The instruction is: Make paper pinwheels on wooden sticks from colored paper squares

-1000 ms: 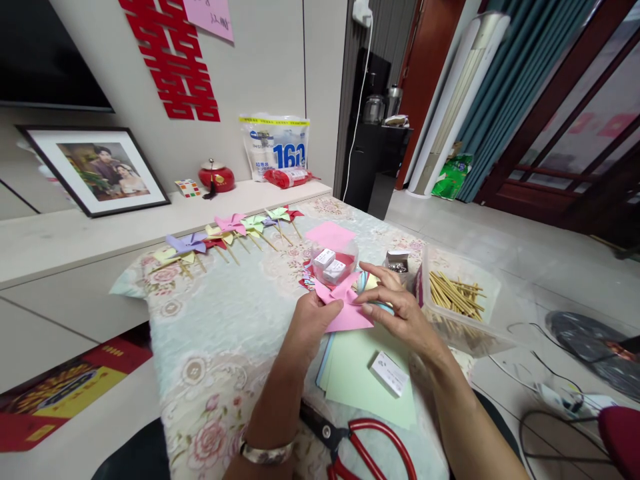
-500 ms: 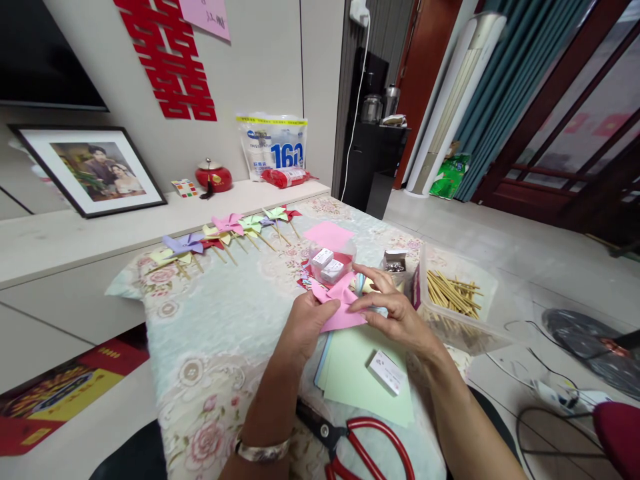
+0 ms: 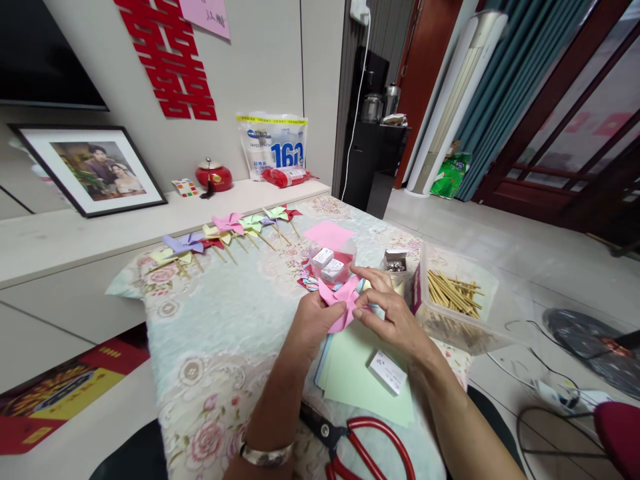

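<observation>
Left hand [image 3: 313, 323]: fingers curled, thumb on top, pinching the near-left part of the pink paper [image 3: 341, 305]. Right hand [image 3: 393, 313]: fingers spread but bent, index and thumb closed on the paper's right folded flaps. Paper held between both hands, just above the table, partly folded with points raised.

Directly under the hands: a stack of pale green sheets [image 3: 360, 377], its near corner pointing toward the body; a small white box [image 3: 387, 372] lies on it, just beside the right wrist. Red-handled scissors [image 3: 357, 440] lie nearer the body, touching the stack's near edge, between the two forearms.

Beyond the hands: a clear round tub [image 3: 333, 262] holding small white boxes, with a pink sheet [image 3: 329, 234] behind it. To its right, a small open box of metal pins [image 3: 395, 264], close to the right fingertips. Further right, a clear container of wooden sticks [image 3: 453, 297] stands at the table's right edge, its wall just beside the right hand; little room on that side.

Left of the left hand, the flowered tablecloth [image 3: 220, 327] is bare out to the left edge. A row of finished paper pinwheels [image 3: 225, 230] lies along the far-left edge, well apart from the hands.
</observation>
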`<state>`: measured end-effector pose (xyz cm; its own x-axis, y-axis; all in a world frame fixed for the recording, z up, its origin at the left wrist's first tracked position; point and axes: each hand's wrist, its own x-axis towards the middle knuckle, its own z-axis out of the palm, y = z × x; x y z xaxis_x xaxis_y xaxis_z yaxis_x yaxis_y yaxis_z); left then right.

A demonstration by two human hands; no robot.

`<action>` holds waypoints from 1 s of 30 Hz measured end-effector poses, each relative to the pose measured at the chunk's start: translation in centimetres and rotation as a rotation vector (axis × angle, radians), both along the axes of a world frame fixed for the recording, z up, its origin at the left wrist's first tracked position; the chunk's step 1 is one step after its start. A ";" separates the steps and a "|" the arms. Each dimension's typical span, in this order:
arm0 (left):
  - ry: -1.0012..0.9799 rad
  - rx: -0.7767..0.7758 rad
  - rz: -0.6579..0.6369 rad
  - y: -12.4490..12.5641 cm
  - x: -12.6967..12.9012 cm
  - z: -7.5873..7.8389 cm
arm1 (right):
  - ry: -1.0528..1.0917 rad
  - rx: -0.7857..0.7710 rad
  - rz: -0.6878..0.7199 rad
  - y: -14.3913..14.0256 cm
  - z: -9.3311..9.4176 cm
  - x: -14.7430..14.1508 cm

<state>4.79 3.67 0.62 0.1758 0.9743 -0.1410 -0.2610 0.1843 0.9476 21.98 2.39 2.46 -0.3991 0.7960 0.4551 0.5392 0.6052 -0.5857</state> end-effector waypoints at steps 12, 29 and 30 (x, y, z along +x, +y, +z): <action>0.040 0.008 -0.016 0.0 -0.1 -0.1 | 0.022 -0.083 -0.096 0.0 -0.2 -0.8; 0.109 0.017 -0.013 0.2 0.0 -0.7 | 0.000 -0.114 -0.117 0.1 -0.6 -1.0; 0.109 0.015 -0.016 0.2 0.0 -0.7 | 0.003 -0.116 -0.116 0.1 -0.6 -1.0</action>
<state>4.81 3.91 -0.05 0.1759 0.9735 -0.1458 -0.1535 0.1734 0.9728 20.97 2.51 1.85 -0.3005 0.8837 0.3588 0.5996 0.4676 -0.6495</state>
